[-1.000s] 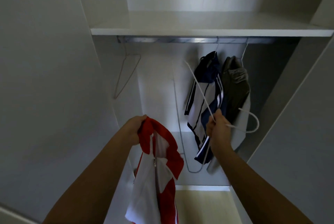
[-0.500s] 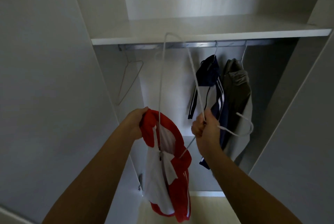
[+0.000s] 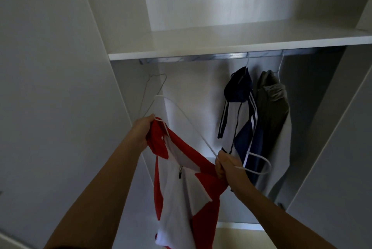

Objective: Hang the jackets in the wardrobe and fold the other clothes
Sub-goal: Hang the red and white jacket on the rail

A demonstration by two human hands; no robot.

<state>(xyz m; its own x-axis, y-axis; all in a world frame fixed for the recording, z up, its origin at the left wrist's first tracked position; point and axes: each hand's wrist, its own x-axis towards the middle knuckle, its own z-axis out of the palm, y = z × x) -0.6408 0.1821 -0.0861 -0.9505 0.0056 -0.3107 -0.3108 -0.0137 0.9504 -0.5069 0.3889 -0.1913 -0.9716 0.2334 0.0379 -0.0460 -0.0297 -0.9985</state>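
Left hand (image 3: 143, 130): fingers curled tight on the collar of the red-and-white jacket (image 3: 181, 188), which is bunched in the fist. The jacket hangs free below the hand, zip facing the camera, in front of the open wardrobe (image 3: 221, 44) and not on the rail (image 3: 201, 59).

Right hand (image 3: 227, 165): closed fist round the neck of the white wire hanger (image 3: 209, 147), hook sticking out to the right of the fist. One hanger arm runs up-left, bends, and comes down to the collar by the left hand. Can't tell if it's inside the collar.

On the rail: empty wire hanger (image 3: 154, 87) at left, navy-and-white jacket (image 3: 239, 120) and grey jacket (image 3: 271, 120) side by side at right.
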